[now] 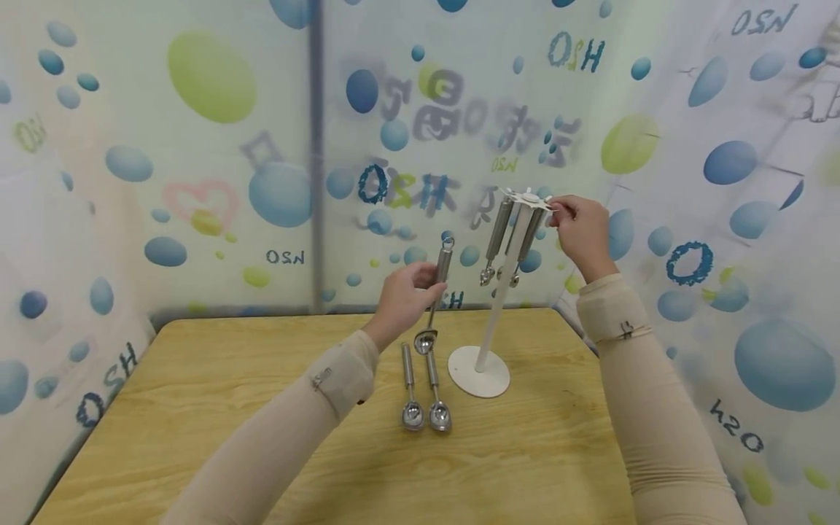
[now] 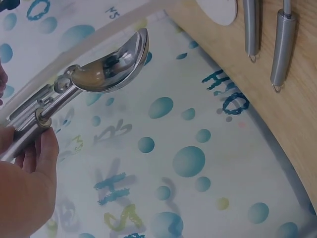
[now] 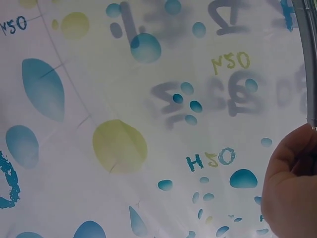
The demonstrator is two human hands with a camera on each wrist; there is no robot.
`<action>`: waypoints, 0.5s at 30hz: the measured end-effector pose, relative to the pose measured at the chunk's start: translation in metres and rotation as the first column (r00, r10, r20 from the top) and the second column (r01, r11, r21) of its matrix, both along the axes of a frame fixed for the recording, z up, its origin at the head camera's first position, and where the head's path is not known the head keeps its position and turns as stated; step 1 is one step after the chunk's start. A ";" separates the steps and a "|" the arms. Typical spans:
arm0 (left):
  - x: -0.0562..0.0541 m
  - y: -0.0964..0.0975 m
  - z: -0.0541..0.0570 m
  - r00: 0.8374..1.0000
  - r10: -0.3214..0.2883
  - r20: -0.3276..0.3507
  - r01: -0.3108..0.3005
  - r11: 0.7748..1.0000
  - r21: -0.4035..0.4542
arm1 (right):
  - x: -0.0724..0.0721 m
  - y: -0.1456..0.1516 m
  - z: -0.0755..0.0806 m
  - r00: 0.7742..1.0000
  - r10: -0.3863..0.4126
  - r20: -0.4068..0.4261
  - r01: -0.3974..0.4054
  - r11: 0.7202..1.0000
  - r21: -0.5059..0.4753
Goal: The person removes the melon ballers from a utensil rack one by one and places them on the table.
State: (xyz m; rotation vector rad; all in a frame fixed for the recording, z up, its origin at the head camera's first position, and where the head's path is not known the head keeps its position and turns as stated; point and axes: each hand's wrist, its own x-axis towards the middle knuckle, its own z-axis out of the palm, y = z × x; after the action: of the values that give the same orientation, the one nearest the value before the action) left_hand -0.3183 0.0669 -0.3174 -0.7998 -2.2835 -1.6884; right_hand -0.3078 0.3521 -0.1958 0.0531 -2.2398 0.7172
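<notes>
My left hand (image 1: 408, 297) grips the steel handle of an ice cream scoop (image 1: 425, 341), held upright with its ring end up and its shiny bowl down. In the left wrist view the scoop's bowl (image 2: 116, 69) shows large beside the stand's pole. A white utensil stand (image 1: 479, 372) with a round base is on the table. At its hooked top rim, my right hand (image 1: 584, 227) pinches the edge with curled fingers. Several steel-handled utensils (image 1: 499, 230) hang from that top, their lower ends too small to identify. In the right wrist view, a metal handle (image 3: 308, 64) runs along the edge.
Two more steel scoops (image 1: 413, 414) lie side by side on the wooden table (image 1: 262, 408), left of the stand's base, bowls toward me. A patterned curtain (image 1: 216, 146) surrounds the table at the back and sides.
</notes>
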 end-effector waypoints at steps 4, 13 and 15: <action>-0.002 -0.005 -0.003 1.000 0.005 0.009 -0.005 1.000 -0.002 | -0.002 0.001 0.000 1.000 0.017 0.003 -0.017 1.000 -0.022; -0.002 -0.016 -0.010 1.000 -0.011 0.023 0.010 1.000 0.018 | -0.003 0.004 0.001 0.997 0.072 0.031 -0.068 0.992 -0.108; -0.002 -0.018 -0.012 0.999 -0.007 0.033 0.007 1.000 0.022 | -0.005 0.004 0.001 0.996 0.082 0.045 -0.075 0.989 -0.129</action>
State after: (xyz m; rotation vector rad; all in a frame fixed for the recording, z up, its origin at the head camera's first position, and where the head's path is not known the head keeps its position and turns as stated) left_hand -0.3201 0.0488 -0.3294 -0.7817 -2.2823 -1.7399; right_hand -0.3125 0.3566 -0.1949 0.0620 -2.2447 0.9114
